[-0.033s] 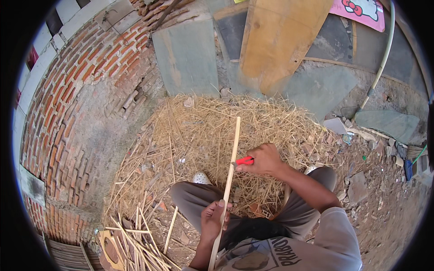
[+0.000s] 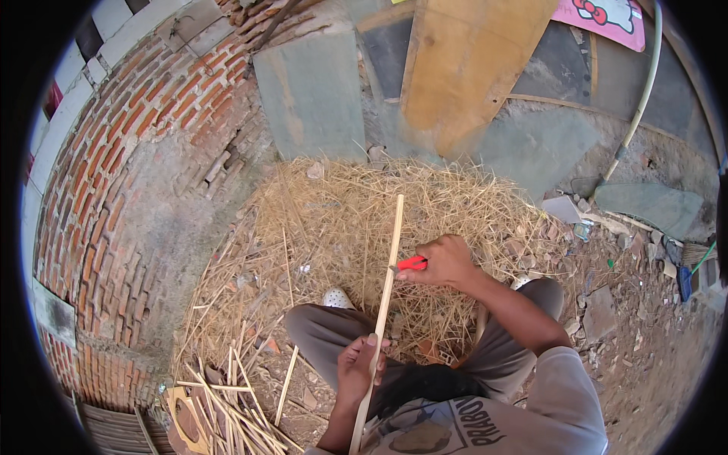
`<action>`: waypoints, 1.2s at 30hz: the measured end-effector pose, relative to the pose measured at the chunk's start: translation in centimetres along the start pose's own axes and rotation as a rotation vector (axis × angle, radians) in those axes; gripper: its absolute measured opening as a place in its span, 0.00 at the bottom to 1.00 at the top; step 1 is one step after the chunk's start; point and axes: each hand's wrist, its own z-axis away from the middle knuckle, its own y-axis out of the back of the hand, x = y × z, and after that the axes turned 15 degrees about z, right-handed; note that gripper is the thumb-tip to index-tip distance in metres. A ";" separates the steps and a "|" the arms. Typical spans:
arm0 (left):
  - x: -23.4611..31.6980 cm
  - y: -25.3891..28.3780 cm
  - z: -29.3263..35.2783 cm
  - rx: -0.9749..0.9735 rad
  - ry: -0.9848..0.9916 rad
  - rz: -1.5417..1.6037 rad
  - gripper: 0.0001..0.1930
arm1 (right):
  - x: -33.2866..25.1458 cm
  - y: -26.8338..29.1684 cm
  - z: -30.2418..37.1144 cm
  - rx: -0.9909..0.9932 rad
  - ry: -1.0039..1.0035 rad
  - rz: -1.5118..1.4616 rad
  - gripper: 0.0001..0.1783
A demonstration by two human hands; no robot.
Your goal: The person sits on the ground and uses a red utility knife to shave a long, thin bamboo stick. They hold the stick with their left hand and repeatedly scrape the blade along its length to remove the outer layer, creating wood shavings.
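A long, pale bamboo strip (image 2: 387,292) runs from my lap up over the shavings, slightly bent. My left hand (image 2: 359,362) is closed round its lower part. In my right hand (image 2: 446,262) is a red-handled utility knife (image 2: 412,263), its short blade at the right edge of the strip's upper half. Whether the blade bites into the strip is too small to tell. Beneath the strip lies a wide heap of thin, straw-coloured shavings (image 2: 334,205). My crossed legs in grey-brown trousers (image 2: 326,334) flank the strip's lower part.
Several cut strips (image 2: 235,413) lie piled at lower left, beside a pale board with cut-out holes (image 2: 186,419). A brick wall (image 2: 106,227) rises on the left. Grey and brown panels (image 2: 470,68) lean at the back. Rubble (image 2: 599,311) covers the ground on the right.
My right hand and the knife have shifted slightly up along the strip, and the knife is tilted a little differently. My left hand and the strip look unmoved.
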 end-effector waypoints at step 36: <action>0.6 0.2 -0.2 -0.002 -0.107 -0.301 0.16 | 0.1 0.2 -0.6 -0.135 -0.038 0.050 0.39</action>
